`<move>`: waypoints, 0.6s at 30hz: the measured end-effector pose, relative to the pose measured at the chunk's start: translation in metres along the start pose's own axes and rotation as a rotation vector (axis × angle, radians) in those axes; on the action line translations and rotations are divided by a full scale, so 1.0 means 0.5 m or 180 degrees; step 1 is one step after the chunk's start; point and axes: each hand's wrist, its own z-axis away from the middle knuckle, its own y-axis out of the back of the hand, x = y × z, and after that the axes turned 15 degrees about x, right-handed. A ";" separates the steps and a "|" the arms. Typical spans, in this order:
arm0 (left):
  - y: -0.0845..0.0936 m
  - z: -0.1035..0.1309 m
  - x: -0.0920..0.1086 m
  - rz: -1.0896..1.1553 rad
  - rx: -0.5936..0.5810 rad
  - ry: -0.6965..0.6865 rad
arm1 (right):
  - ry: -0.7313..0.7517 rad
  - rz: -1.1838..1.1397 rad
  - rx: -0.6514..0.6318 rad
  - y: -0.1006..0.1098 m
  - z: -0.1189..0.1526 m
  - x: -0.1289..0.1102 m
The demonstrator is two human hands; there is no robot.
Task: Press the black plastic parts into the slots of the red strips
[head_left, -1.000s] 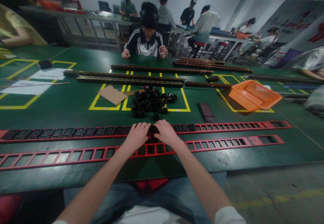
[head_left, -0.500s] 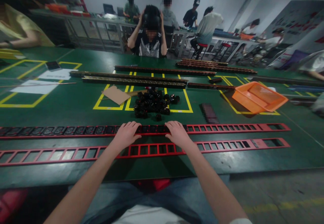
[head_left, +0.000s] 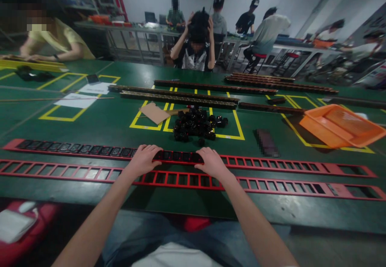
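Red slotted rail [head_left: 329,168] lies lengthwise on the green bench [head_left: 265,210], the farther of two such rails, roughly parallel to the bench's near edge. Black square modules [head_left: 116,151] fill its slots from near the left end to the right hand; beyond that hand the slots are open.

The left hand [head_left: 146,158] and right hand [head_left: 212,161] both lie on this rail, well apart, with a few modules showing between them. Each is curled, fingers over the rail and thumb toward its near side; whether they grip or only press, I cannot tell.

The second red rail [head_left: 343,190] lies nearer the bench's near edge, passing under the forearms, its slots mostly open. Toward the bench's far edge, just past the hands, sits a heap of black parts [head_left: 194,124], with a cardboard piece [head_left: 155,113] to its left. An orange tray [head_left: 319,129] stands farther right. Long dark bars [head_left: 177,98] lie behind the heap. At the far edge, a co-worker [head_left: 196,56] holds both hands to their head.
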 end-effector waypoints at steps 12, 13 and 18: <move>0.036 0.042 -0.100 -0.0154 -0.0091 0.0252 | 0.0190 -0.0008 0.0053 -0.021 -0.041 -0.086; 0.038 0.048 -0.111 -0.0169 -0.0087 0.0275 | 0.0198 0.0034 0.0080 -0.017 -0.038 -0.080; 0.047 0.070 -0.174 -0.0253 -0.0066 0.0400 | 0.0020 0.0409 0.0187 0.014 0.022 0.017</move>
